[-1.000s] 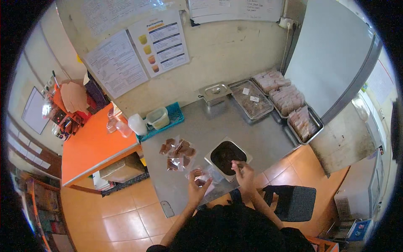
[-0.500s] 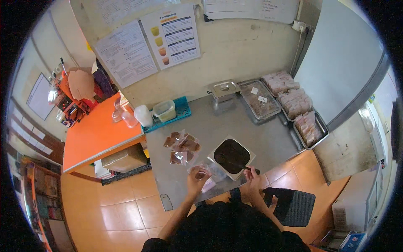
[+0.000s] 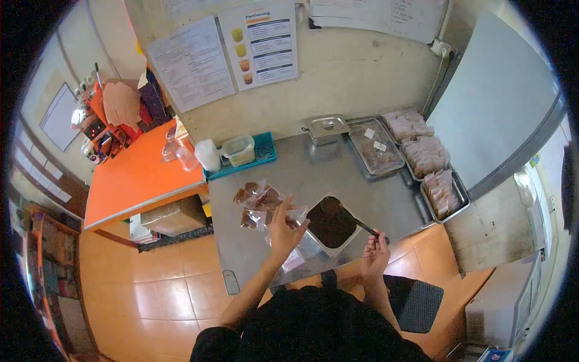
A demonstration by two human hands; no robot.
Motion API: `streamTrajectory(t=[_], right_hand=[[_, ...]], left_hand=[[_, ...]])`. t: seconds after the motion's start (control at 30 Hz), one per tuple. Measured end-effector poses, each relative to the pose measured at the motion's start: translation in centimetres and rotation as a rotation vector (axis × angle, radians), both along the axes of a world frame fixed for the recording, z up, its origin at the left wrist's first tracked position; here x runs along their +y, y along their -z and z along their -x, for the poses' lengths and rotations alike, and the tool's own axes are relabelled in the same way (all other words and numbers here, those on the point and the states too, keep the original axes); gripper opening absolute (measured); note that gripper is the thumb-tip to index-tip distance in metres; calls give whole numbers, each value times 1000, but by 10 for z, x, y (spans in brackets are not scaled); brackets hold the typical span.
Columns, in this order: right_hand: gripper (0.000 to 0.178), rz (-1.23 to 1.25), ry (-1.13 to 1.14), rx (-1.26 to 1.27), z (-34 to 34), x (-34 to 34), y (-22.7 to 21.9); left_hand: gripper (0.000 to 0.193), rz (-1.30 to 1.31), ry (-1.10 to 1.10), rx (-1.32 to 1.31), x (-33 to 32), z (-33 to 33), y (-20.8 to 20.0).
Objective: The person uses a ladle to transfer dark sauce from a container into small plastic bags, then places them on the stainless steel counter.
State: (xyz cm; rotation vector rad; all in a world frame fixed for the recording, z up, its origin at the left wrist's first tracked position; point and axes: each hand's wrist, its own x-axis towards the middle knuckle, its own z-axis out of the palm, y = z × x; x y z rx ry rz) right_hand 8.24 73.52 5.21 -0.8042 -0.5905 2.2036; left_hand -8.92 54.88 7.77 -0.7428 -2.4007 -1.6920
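Note:
My left hand (image 3: pixel 285 236) reaches over the pile of small clear bags with brown filling (image 3: pixel 256 202), its thumb and forefinger spread apart. Clear plastic shows between these fingers, but no grip on it is visible. In my right hand (image 3: pixel 376 256) is the dark handle of a ladle (image 3: pixel 365 227). The ladle's round head rests at the far side of a square metal pan (image 3: pixel 348 243), on dark brown contents whose texture I cannot make out. Close to my left wrist, flat clear plastic bags (image 3: pixel 294 259) lie at the table's front edge.
Behind the pan stand a small lidded metal pan (image 3: pixel 327 128) and a covered tray (image 3: pixel 377 148). Trays of packed sachets (image 3: pixel 440 193) line the right side. A teal tray (image 3: pixel 265 151) holds a plastic tub (image 3: pixel 239 149). An orange table (image 3: pixel 136 181) adjoins at left.
My left hand has moved forward to the bag pile, and its fingers have spread. The ladle's head has shifted to the far side of the pan, while my right hand has moved slightly right.

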Motion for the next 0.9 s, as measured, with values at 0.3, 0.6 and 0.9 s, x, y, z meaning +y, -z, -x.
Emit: streamTrajectory(t=[0.3, 0.6, 0.9], right_hand=[[27, -114, 34, -160, -24, 6, 48], [30, -182, 54, -96, -17, 13, -22], [24, -365, 145, -59, -15, 10, -70]], left_hand=[[81, 35, 0, 122, 20, 8, 14], [86, -21, 127, -17, 41, 1, 18], [97, -27, 262, -56, 71, -10, 10]])
